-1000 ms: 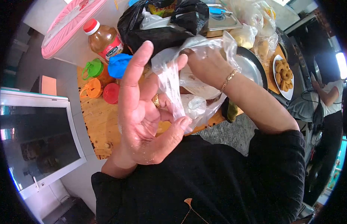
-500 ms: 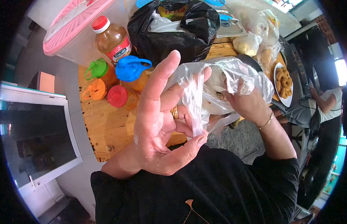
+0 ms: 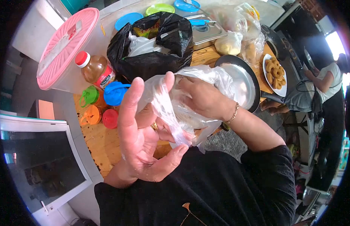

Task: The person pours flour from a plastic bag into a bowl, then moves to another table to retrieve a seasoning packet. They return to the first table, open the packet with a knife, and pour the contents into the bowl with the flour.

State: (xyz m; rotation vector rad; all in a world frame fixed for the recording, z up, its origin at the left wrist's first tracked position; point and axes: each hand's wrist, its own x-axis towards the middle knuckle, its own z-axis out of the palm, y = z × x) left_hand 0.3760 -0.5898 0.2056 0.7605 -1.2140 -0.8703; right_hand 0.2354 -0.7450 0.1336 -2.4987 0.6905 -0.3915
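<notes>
A clear plastic bag (image 3: 221,81) hangs in front of my chest, near the table's front edge. My left hand (image 3: 141,145), wearing a gold ring, grips a stretched strip of the bag's rim between thumb and curled fingers. Its index finger points up. My right hand (image 3: 205,98), with a gold bracelet on the wrist, reaches into the mouth of the bag from the right. Its fingertips are hidden by the plastic, and what they touch inside cannot be made out.
On the wooden table (image 3: 97,143) stand capped squeeze bottles, a sauce bottle (image 3: 97,71) and a black bag (image 3: 148,66). A frying pan (image 3: 244,84) lies right, near a plate of ring-shaped snacks (image 3: 274,73). A pink-lidded tub (image 3: 67,45) stands left. Another person (image 3: 327,84) is at far right.
Both hands and the bag sit further left in view, and the camera has shifted. My right hand has moved closer to my left, deeper over the bag's mouth. More of the frying pan shows.
</notes>
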